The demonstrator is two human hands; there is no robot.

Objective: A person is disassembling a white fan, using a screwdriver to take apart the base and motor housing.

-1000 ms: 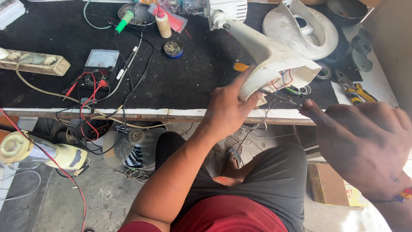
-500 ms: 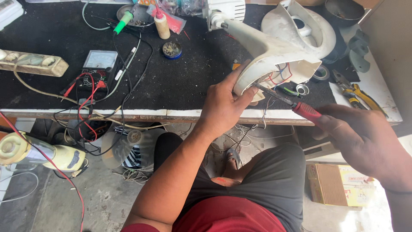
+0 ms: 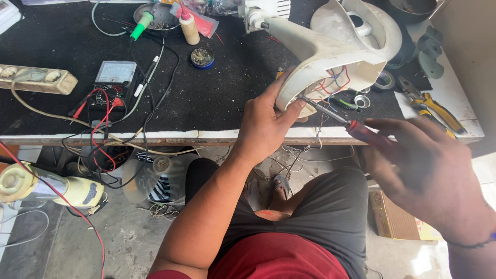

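My left hand (image 3: 266,126) has its grip wrapped on the open underside of the white fan base (image 3: 330,54), tilted up at the table (image 3: 206,98) edge, wires showing inside. My right hand (image 3: 429,170), at four o'clock from it, grips a red-handled screwdriver (image 3: 343,120), tip poked into the base. Yellow pliers (image 3: 431,106) lie at three o'clock.

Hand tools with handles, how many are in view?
2. A red-handled screwdriver is in the right hand, tip inside the white fan housing. Yellow-handled pliers lie on the bench's right end. Clutter may hide more.
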